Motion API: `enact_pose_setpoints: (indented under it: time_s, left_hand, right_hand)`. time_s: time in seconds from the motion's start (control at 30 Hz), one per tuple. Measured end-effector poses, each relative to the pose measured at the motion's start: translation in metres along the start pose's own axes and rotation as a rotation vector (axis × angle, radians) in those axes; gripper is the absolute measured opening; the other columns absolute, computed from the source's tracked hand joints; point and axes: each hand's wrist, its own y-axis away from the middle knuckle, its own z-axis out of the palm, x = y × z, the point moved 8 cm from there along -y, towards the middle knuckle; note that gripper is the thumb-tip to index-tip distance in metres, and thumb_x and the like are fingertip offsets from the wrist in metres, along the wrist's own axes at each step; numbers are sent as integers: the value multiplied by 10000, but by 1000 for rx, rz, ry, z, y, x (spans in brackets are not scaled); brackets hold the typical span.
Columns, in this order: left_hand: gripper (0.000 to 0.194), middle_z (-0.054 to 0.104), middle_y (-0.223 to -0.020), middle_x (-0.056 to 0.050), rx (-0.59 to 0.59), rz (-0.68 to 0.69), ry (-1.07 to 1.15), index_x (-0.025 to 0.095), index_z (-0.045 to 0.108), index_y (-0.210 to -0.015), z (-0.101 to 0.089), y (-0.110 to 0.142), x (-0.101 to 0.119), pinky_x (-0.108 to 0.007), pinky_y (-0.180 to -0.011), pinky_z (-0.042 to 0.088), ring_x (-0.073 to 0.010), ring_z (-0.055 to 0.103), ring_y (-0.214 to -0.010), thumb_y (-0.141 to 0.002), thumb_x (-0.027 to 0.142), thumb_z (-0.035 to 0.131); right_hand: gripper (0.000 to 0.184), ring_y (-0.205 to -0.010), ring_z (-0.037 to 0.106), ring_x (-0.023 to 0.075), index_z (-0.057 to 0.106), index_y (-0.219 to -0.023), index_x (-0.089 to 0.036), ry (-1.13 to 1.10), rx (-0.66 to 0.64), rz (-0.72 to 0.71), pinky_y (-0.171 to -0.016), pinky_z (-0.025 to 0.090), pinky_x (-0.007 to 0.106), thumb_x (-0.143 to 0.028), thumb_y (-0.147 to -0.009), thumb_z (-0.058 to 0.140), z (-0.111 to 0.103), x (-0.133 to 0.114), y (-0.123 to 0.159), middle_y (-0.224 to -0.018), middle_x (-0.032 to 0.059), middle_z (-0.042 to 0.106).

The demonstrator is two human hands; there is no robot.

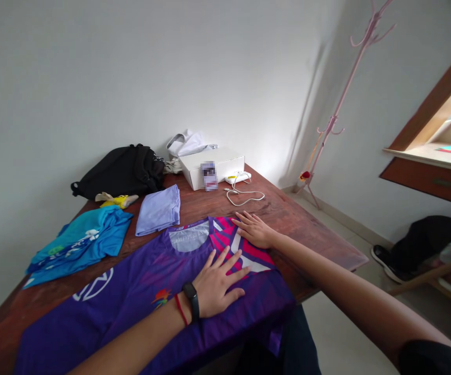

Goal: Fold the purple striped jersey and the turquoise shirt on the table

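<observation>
A purple T-shirt [132,291] with a pink and white patterned shoulder lies spread on the wooden table, its lower part hanging over the near edge. My left hand [220,286], with a black band and a red string at the wrist, rests flat on the chest, fingers spread. Farther right, my right hand [253,230] lies flat on the pink shoulder with its fingers stretched out. Neither hand grips the cloth. Beyond the collar is a folded lavender cloth [158,210]. To the left lies a blue garment [83,245], loosely folded.
At the table's [311,234] back are a black backpack [120,169], a yellow and white item [116,201], a white box [225,159] and a white device [238,177] with a cable [245,200]. A pink coat stand [342,99] stands beyond the table, in the corner.
</observation>
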Motion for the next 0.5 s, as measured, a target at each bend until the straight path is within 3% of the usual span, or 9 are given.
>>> enact_pose_setpoints:
  time_s: [0.13,0.27,0.4,0.5]
  left_hand:
    - [468,377,-1608,6,24,5,4,395,443,-1506,-2,17,0,-562,-1206,289,-300,288,-1506,-1039,404,427]
    - [530,391,-1600,-31,9,45,-24,329,450,-1512,-6,23,8,-560,-1207,290,-318,315,-1493,-1017,520,445]
    - [561,473,-1547,-88,-5,195,-53,246,516,-1464,-13,-2,25,-526,-1216,271,-318,365,-1467,-1022,569,392]
    - [585,463,-1552,-104,3,289,-10,200,488,-1481,-15,-36,32,-453,-1211,298,-284,381,-1461,-1033,558,370]
  right_hand:
    - [506,-1521,233,328,442,-1511,-375,10,1,5,-1210,217,595,-484,-1017,466,0,3,-2,-1626,28,322]
    - [546,-1526,217,337,433,-1521,-359,10,0,12,-1208,219,597,-529,-1004,475,-2,1,0,-1625,42,330]
    - [588,-1514,259,341,517,-1478,-248,-20,78,15,-1213,250,575,-536,-966,544,-11,-3,3,-1609,97,356]
    - [469,-1506,295,303,599,-1402,-207,-68,179,13,-1212,310,515,-388,-973,545,-19,1,5,-1576,89,423]
